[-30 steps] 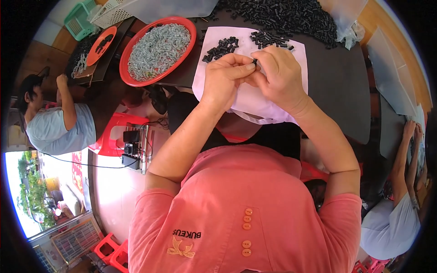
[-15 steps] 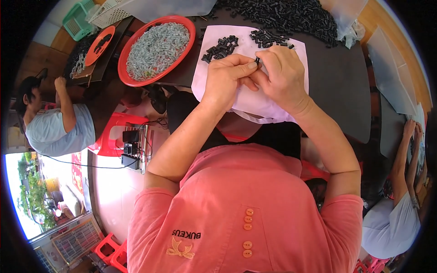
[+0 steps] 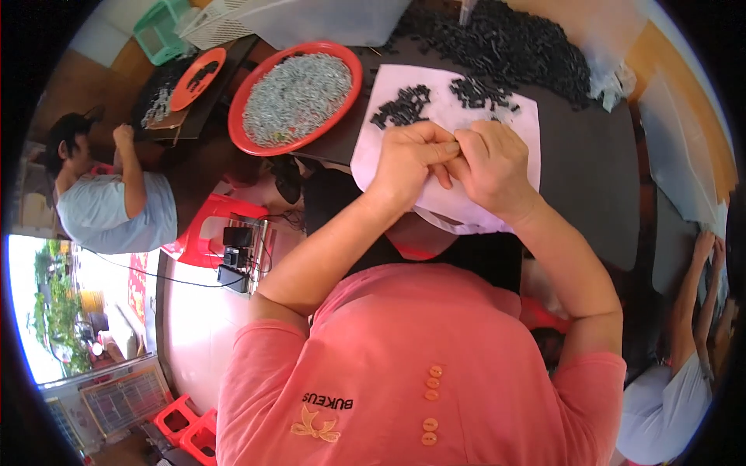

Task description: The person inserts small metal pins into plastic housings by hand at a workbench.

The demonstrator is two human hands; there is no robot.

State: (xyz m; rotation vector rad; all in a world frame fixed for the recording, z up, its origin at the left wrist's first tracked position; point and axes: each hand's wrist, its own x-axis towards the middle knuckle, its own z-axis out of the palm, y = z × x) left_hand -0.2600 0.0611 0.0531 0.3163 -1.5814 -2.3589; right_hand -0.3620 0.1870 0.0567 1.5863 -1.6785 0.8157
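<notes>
Over the pale pink cloth [image 3: 528,132] my left hand [image 3: 410,165] and my right hand [image 3: 499,169] meet, fingertips pinched against each other. A small black plastic part showed between them half a second ago; now the fingers cover it. Just beyond my hands, two small heaps of the same short black parts lie on the cloth, a left heap [image 3: 402,106] and a right heap [image 3: 479,93]. Left of the cloth stands a red basin [image 3: 235,124] full of small clear pieces [image 3: 295,97].
A large mound of black parts [image 3: 521,50] covers the back of the dark table [image 3: 590,171], beside a clear plastic bag [image 3: 611,84]. A translucent bin [image 3: 318,19] stands behind the basin. One co-worker [image 3: 116,210] sits at left; another's arms [image 3: 685,303] reach in at right.
The whole view has shifted, so everything sits slightly lower and further right. My hands have drawn closer together at the fingertips, and the black part has gone out of sight between them.
</notes>
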